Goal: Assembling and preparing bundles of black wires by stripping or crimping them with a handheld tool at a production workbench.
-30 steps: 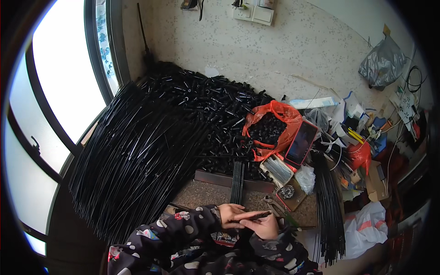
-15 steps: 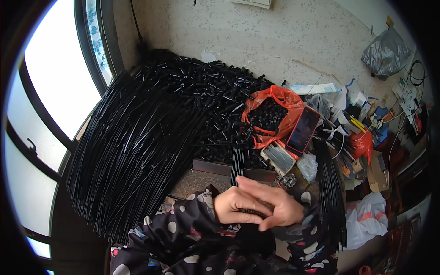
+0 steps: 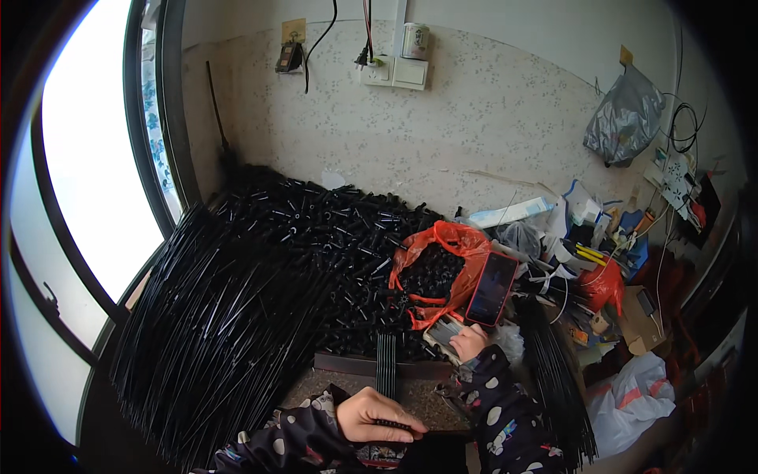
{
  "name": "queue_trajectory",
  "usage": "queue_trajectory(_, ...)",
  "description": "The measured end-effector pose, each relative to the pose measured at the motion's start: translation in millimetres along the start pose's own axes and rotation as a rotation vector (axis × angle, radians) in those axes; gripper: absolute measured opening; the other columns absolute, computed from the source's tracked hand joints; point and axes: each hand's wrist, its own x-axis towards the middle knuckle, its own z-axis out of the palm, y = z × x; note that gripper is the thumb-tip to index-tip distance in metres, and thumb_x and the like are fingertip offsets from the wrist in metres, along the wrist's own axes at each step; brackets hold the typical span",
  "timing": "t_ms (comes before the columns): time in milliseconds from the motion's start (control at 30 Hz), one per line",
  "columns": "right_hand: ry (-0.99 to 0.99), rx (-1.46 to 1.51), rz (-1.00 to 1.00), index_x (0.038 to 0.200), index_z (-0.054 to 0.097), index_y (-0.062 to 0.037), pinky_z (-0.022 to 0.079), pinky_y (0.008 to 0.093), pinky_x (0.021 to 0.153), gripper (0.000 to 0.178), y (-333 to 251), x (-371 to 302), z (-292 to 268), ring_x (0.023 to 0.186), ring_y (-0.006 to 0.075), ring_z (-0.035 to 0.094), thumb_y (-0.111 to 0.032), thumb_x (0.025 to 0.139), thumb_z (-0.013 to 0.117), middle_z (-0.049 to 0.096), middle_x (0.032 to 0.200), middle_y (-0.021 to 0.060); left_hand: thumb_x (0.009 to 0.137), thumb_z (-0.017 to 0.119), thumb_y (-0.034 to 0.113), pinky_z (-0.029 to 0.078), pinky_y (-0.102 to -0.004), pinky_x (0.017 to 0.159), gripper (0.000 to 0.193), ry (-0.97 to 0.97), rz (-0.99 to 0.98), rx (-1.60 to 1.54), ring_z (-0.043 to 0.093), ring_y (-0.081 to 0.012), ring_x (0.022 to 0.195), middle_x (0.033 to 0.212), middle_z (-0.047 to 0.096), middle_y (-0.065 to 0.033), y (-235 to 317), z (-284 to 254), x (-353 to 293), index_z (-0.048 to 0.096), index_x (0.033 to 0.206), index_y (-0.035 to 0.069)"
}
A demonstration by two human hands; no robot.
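Note:
My left hand (image 3: 377,416) is low in the middle, its fingers closed on a flat row of thin black rods (image 3: 385,362). The rods run away from me toward the pile, and their dark, bead-like ends (image 3: 392,424) show between thumb and fingers. Farther right, my right hand (image 3: 469,343) is at the small open box (image 3: 439,338) of thin, pale, needle-like pieces. Its fingers are bent and drawn together at the box's edge; whatever they pinch is hidden. Just beyond that hand a phone (image 3: 491,289) in a red case leans against the red plastic bag (image 3: 466,242).
A big sheaf of long black rods (image 3: 213,332) fills the left. Behind lies a heap of short black tubes (image 3: 316,229), bordered in front by a dark strip (image 3: 335,363). More rods (image 3: 553,379) hang at right, beside a white plastic bag (image 3: 632,399) and mixed clutter.
My right hand has left my left hand and moved forward and right to the small box. The left hand still holds the rods. The view has tilted up, showing more wall.

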Motion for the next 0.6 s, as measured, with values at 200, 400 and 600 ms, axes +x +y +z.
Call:
queue_trajectory(200, 0.183, 0.553, 0.127, 0.087, 0.065, -0.0032, 0.045, 0.0294, 0.062, 0.013, -81, 24, -64, 0.068, 0.0244, 0.056, -0.002, 0.075, 0.059, 0.057, 0.075, 0.0078, 0.079, 0.062, 0.004, 0.051, -0.0292, 0.075, 0.020, 0.142, -0.015, 0.083, 0.064, -0.0219, 0.083, 0.090, 0.065, -0.0136, -1, -3, 0, 0.063, 0.098, -0.002)
queue_trajectory(400, 0.207, 0.534, 0.035, 0.088, 0.065, 0.0002, 0.044, 0.0274, 0.057, 0.023, -191, -5, -158, 0.063, 0.0212, 0.054, 0.009, 0.067, 0.061, 0.055, 0.072, 0.0080, 0.078, 0.064, 0.006, 0.051, -0.0275, 0.069, 0.016, 0.265, -0.023, 0.260, 0.064, -0.0212, 0.079, 0.082, 0.066, -0.0119, 6, 0, 7, 0.064, 0.093, -0.002)
queue_trajectory(600, 0.277, 0.238, 0.012, 0.087, 0.065, -0.0006, 0.044, 0.0306, 0.058, 0.028, -210, -18, -166, 0.067, 0.0246, 0.053, 0.010, 0.062, 0.062, 0.054, 0.073, 0.0080, 0.078, 0.064, 0.006, 0.051, -0.0267, 0.067, 0.017, 0.261, 0.035, 0.292, 0.065, -0.0205, 0.077, 0.081, 0.066, -0.0115, 2, 8, 1, 0.063, 0.092, -0.002)
